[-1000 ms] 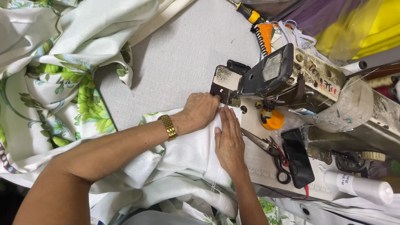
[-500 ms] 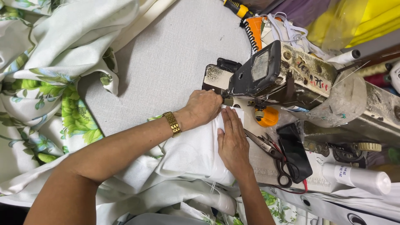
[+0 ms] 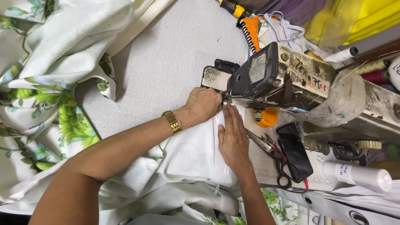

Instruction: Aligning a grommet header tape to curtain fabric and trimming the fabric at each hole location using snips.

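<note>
My left hand [image 3: 203,104], with a gold watch [image 3: 171,121] on its wrist, curls over the edge of a white cloth [image 3: 191,154] right at the head of a worn sewing machine [image 3: 283,79]. Its fingertips sit under the machine head and are partly hidden. My right hand [image 3: 232,135] lies flat on the same cloth, fingers together and pointing toward the needle area. The cloth is bunched under both forearms and spills toward me.
Green floral fabric [image 3: 46,100] is heaped at the left over the grey table [image 3: 166,62]. Scissors [image 3: 271,154], a black phone [image 3: 295,152] and a white thread cone [image 3: 358,175] lie right of my right hand. An orange knob [image 3: 266,116], a screwdriver [image 3: 229,7] and yellow cloth [image 3: 358,18] are nearby.
Both hands have stayed at the machine head on the white cloth. The view has shifted a little, and the cloth edge sits slightly further under the machine.
</note>
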